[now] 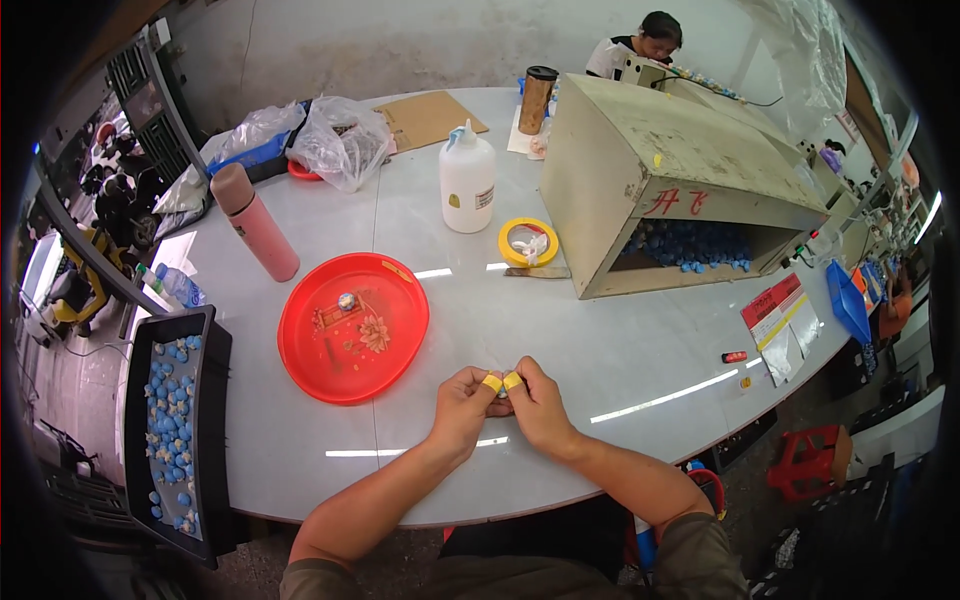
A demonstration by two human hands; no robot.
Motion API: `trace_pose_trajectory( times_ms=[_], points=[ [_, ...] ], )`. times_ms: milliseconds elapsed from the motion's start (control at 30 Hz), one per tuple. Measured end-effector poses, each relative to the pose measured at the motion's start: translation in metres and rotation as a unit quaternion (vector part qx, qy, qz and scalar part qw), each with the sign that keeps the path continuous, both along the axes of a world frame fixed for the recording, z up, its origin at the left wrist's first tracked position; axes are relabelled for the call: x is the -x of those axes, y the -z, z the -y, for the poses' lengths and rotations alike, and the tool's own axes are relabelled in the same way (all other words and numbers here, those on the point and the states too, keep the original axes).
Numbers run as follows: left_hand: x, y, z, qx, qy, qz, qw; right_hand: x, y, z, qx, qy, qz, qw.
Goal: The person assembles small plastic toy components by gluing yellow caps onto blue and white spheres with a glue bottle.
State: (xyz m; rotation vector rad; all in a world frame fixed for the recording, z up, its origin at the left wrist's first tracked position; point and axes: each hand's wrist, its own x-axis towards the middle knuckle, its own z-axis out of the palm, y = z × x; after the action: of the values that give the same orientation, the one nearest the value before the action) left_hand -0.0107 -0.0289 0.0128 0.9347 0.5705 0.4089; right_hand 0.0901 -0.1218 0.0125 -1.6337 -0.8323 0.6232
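My left hand (463, 405) and my right hand (537, 402) meet over the table near its front edge. Each is closed in a pinch, with yellow wrapping round the thumb. A small pale piece shows between the fingertips, mostly hidden, and I cannot make out its kind. To the left of my hands lies a round red tray (410, 345) with a floral print. One small blue-and-white ball (347, 301) rests in it.
A black bin (218, 370) of small blue pieces stands at left. Behind are a pink flask (258, 225), a white bottle (467, 185) and a yellow tape roll (507, 243). A beige metal box (600, 190) holds blue pieces. A person (640, 50) sits at the back.
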Motion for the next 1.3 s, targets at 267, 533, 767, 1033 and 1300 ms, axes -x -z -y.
trace_pose_trajectory(
  times_ms=[267, 533, 767, 1033, 1300],
  points=[
    [0.0019, 0.0018, 0.0026, -0.017, -0.002, -0.010, 1.000, 0.0047, 0.0014, 0.0025, -0.017, 0.004, 0.029, 0.999],
    [0.0012, 0.0005, 0.0028, -0.021, 0.001, -0.007, 1.000, 0.0041, 0.0035, 0.0029, -0.031, 0.005, 0.023, 0.999],
    [0.0011, 0.0017, 0.0029, -0.019, 0.000, -0.007, 1.000, 0.0049, 0.0011, 0.0028, -0.032, 0.009, 0.015, 0.999],
    [0.0013, 0.0015, 0.0024, -0.006, 0.003, 0.000, 1.000, 0.0053, 0.0032, 0.0024, -0.044, 0.018, 0.016, 0.999],
    [0.0008, 0.0014, 0.0017, -0.012, 0.011, -0.007, 1.000, 0.0051, 0.0014, 0.0027, -0.040, 0.005, 0.009, 0.999]
  ],
)
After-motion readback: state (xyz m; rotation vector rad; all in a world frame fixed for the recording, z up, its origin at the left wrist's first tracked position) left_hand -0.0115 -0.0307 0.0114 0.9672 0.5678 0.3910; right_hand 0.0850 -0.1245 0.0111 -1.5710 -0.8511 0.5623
